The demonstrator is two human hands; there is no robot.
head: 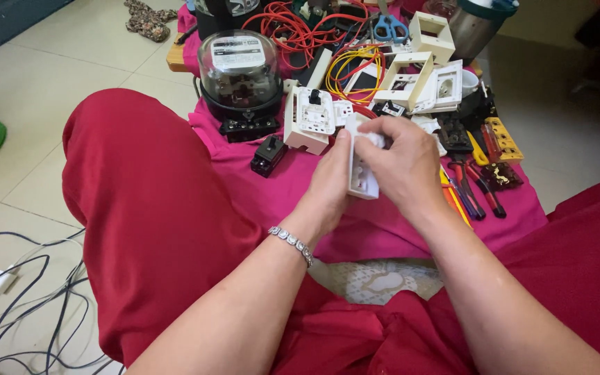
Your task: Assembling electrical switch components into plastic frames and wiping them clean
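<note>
Both my hands hold a small white plastic socket part (361,173) above a pink cloth (293,194). My left hand (331,184) grips it from the left side, a beaded bracelet (291,243) on its wrist. My right hand (401,163) closes over its top and right side, hiding much of it. Just beyond my hands lies a white switch box (310,118) with a black switch.
A glass-domed electric meter (239,76) and a black breaker (269,154) sit at the left of the cloth. Red and yellow wires (328,42), white frames (428,76), scissors (390,28) and pliers (473,187) crowd the back and right. Cables (29,292) lie on the tiled floor.
</note>
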